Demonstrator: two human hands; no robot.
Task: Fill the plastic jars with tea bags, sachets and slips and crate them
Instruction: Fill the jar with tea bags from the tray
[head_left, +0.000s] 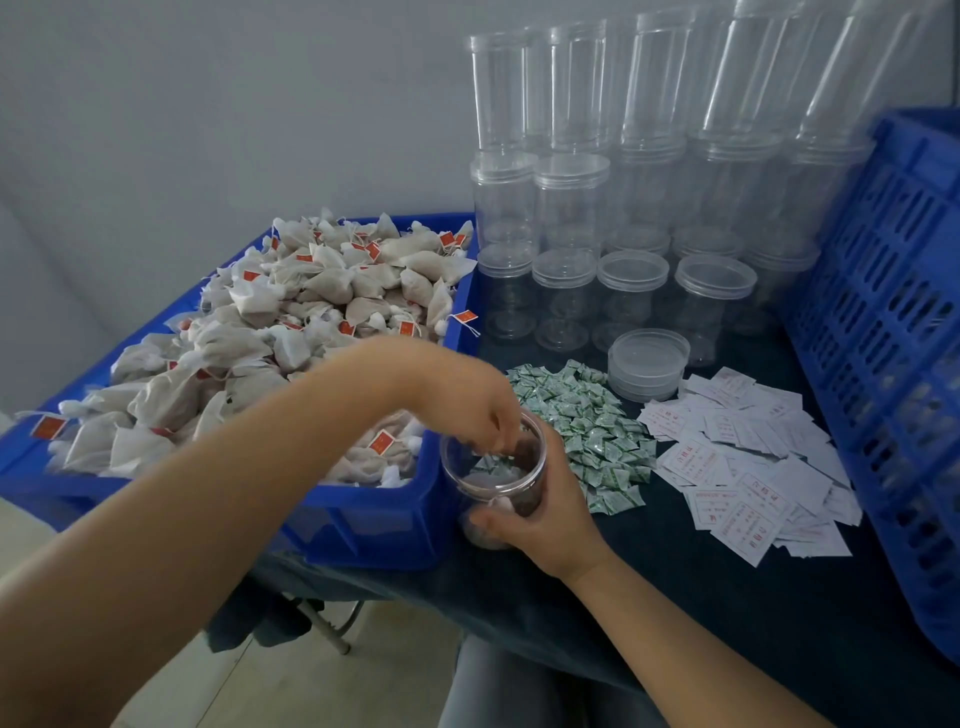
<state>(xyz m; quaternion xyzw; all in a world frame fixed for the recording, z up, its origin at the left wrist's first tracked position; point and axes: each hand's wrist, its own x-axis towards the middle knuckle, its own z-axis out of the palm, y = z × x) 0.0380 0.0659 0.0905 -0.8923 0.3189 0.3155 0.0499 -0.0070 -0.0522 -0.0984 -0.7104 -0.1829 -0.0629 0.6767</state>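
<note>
Right hand (540, 512) wraps its thumb and fingers round the lower wall of an open clear plastic jar (493, 467), holding it upright on the dark cloth-covered table (701, 613). Left hand (478, 402) reaches over from the left, fingertips curled down into the jar's mouth; whether they pinch anything there I cannot tell, though pale tea bags already lie inside the jar. Just left of both hands, touching the jar's side, sits a blue bin (374, 525) heaped with tea bags (291, 332) bearing red tags. Just right of the right hand lies a pile of green-and-white sachets (587, 431), and farther right a spread of white printed slips (748, 467). Beyond the hands stand stacked empty jars (623, 208), with a small stack of clear lids (648, 364) in front. A blue slotted crate (893, 338) stands at the far right.
</note>
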